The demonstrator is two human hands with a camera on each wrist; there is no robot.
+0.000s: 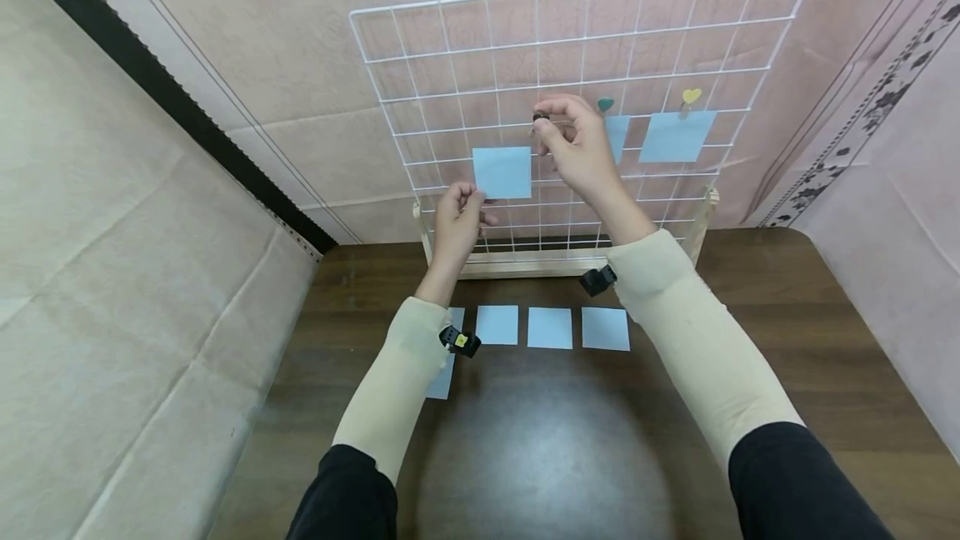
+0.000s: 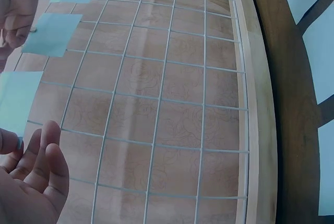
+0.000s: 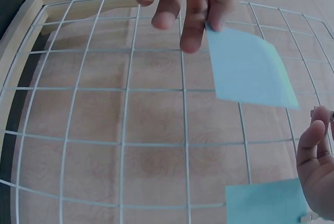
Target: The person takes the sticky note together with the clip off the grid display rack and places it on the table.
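A blue paper square [image 1: 502,172] is held against the white wire grid [image 1: 517,92], pinched at its lower left corner by my left hand [image 1: 456,227]. In the right wrist view that same paper square [image 3: 250,70] bends slightly, with the left thumb and a finger on its corner. My right hand [image 1: 581,148] is up beside its right edge, pinching a small dark-topped clip [image 1: 540,116] between thumb and fingertips. Behind that hand, another blue square [image 1: 617,136] hangs partly hidden under a green heart clip [image 1: 605,104].
A further blue square [image 1: 677,137] hangs at the right under a yellow heart clip [image 1: 692,96]. The grid stands in a wooden base [image 1: 532,265] on the brown table [image 1: 555,440]. Several blue squares [image 1: 550,328] lie in front, some partly behind the left forearm.
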